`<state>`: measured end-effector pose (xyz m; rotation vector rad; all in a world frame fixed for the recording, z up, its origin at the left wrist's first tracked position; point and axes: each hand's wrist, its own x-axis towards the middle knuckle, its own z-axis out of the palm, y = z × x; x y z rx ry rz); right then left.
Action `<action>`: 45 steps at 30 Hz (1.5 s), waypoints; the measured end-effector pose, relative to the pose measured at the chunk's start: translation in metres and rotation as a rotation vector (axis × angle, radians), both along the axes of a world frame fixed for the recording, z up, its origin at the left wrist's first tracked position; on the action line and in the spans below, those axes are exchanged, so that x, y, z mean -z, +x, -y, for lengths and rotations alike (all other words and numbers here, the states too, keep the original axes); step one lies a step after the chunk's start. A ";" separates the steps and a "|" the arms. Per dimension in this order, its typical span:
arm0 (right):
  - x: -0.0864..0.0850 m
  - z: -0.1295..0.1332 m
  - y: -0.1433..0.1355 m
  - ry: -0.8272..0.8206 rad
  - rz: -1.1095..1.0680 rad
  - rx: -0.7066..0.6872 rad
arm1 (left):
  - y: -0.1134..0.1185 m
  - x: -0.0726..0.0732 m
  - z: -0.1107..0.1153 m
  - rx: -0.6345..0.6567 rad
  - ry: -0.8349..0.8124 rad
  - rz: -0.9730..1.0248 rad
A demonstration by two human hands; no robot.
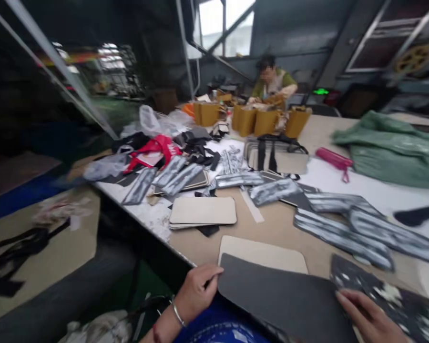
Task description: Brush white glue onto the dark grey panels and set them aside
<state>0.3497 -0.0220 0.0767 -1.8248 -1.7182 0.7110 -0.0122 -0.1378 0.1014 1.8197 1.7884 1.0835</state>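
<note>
My left hand (196, 290), with a bracelet on the wrist, pinches the left edge of a dark grey rounded panel (282, 295) at the near edge of the table. My right hand (368, 317) rests on the panel's right end, fingers laid flat and touching a black-and-white patterned piece (393, 297). Under the grey panel lies a beige rounded board (262, 252). A blue object (218, 328) sits just below the panel, near my body.
A stack of beige boards (203, 212) lies left of centre. Several patterned strips (343, 228) spread across the table (279, 224). A striped bag (277, 155), pink pouch (334, 159), green cloth (393, 147) and tan paper bags (264, 121) stand further back. A person (273, 81) works at the far end.
</note>
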 end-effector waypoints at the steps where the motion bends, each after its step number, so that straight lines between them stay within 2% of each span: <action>1: -0.003 0.015 0.005 -0.084 -0.020 0.021 | 0.000 0.003 0.001 -0.015 -0.021 0.026; 3: -0.008 0.032 0.005 -0.176 -0.063 0.066 | 0.001 0.008 0.005 -0.044 -0.079 0.072; 5: -0.011 0.041 -0.001 -0.195 -0.083 0.104 | 0.007 0.011 0.011 -0.068 -0.161 0.138; 8: -0.011 0.052 -0.004 -0.217 -0.098 0.129 | 0.018 0.021 0.014 -0.091 -0.262 0.256; 12: -0.009 0.055 -0.005 -0.248 -0.146 0.169 | 0.025 0.037 0.007 -0.193 -0.298 0.329; 18: -0.006 0.017 -0.025 -0.264 -0.281 0.132 | 0.014 0.047 -0.018 -0.346 -0.351 0.519; 24: 0.029 -0.025 -0.033 -0.282 -0.351 0.084 | 0.007 0.060 -0.042 -0.443 -0.382 0.564; 27: 0.041 -0.036 -0.035 -0.260 -0.279 0.050 | 0.006 0.071 -0.048 -0.467 -0.421 0.551; 30: 0.046 -0.044 -0.038 -0.232 -0.174 0.013 | 0.007 0.077 -0.050 -0.482 -0.453 0.524; 39: 0.060 -0.057 -0.049 -0.154 0.135 -0.023 | 0.007 0.078 -0.055 -0.521 -0.426 0.445; 45: 0.064 -0.060 -0.050 -0.141 0.233 -0.072 | 0.007 0.089 -0.057 -0.502 -0.446 0.374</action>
